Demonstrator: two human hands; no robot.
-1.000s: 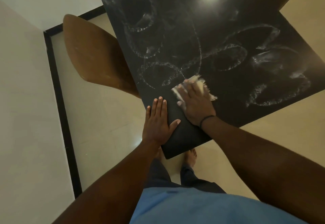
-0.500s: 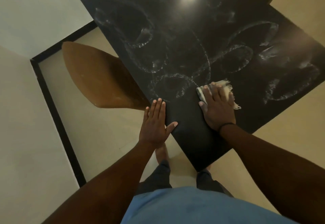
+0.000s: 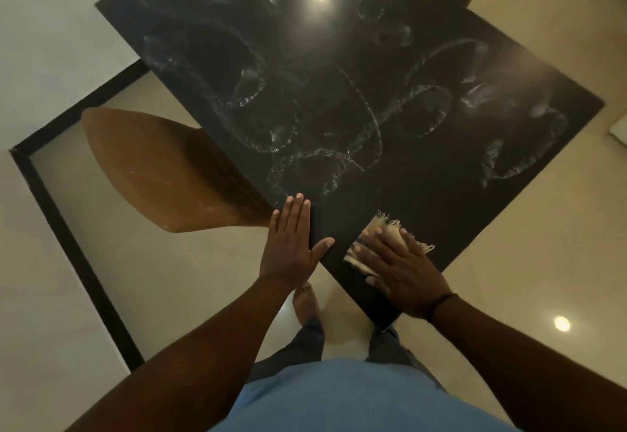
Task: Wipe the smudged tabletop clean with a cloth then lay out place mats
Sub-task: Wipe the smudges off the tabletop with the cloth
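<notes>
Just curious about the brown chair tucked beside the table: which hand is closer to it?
Left. The left hand lies flat on the tabletop edge right beside the brown chair; the right hand presses the cloth farther along, away from it.

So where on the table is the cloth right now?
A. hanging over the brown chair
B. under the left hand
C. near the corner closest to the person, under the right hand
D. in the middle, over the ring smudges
C: the right hand presses the fringed cloth flat on the black tabletop near its closest corner, while the left hand rests flat at the table's edge with no cloth under it.
</notes>
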